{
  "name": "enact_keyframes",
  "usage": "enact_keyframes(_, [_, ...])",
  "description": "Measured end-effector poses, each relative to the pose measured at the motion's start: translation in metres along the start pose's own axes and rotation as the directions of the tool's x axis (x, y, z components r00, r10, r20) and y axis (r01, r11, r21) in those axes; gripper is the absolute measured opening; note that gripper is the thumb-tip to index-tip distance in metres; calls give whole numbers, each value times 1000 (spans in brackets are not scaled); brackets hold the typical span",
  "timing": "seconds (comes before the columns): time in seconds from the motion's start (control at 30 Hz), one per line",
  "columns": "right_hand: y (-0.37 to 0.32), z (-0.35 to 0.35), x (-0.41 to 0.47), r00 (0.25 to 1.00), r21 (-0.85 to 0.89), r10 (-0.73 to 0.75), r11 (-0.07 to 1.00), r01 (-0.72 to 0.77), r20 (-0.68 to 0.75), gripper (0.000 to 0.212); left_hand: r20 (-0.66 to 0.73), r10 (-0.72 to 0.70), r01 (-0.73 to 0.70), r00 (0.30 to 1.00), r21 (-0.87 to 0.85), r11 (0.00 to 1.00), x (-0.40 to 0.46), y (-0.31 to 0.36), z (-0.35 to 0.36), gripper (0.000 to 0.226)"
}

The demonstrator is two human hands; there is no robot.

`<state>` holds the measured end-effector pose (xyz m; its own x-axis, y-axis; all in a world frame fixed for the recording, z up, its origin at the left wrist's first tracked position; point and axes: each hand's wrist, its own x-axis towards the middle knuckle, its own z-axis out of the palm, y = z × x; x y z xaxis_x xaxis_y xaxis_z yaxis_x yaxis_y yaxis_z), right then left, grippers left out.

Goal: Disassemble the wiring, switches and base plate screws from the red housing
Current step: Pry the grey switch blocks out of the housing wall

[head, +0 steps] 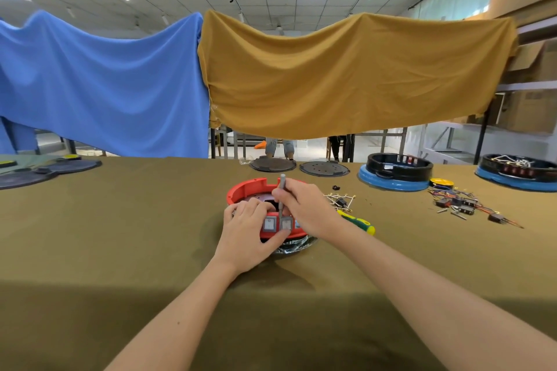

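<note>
The red housing (250, 188) lies open side up on the olive table cloth, with grey rocker switches (269, 224) in its near wall. My left hand (250, 235) grips that near wall, thumb below the switches and fingers curled over the rim. My right hand (304, 205) holds a thin grey screwdriver (282, 193) upright, its tip down at the rim just above the middle switch. A crinkled foil-like piece (297, 245) shows under the housing's near edge. The inside of the housing is mostly hidden by my hands.
A yellow-green screwdriver (358, 221) lies right of the housing, beside removed white wiring (340, 200). Loose switches with red and blue wires (464, 203) are further right. Two dark round plates (272, 164) and black-and-blue housings (394, 173) stand at the back.
</note>
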<state>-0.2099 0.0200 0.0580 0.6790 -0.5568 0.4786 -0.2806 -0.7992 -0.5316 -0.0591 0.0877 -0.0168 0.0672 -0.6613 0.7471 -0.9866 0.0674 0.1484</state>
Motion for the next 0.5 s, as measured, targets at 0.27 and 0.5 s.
enact_keyframes(0.27, [-11, -5, 24, 990, -82, 84, 994, -75, 117, 36, -13, 0, 0, 1000, -6, 1000, 0, 0, 0, 46])
enact_keyframes(0.5, [-18, -6, 43, 963, -153, 142, 982, -108, 230, 42, -10, -2, 3, 1000, 22, 1000, 1, -1, 1, 52])
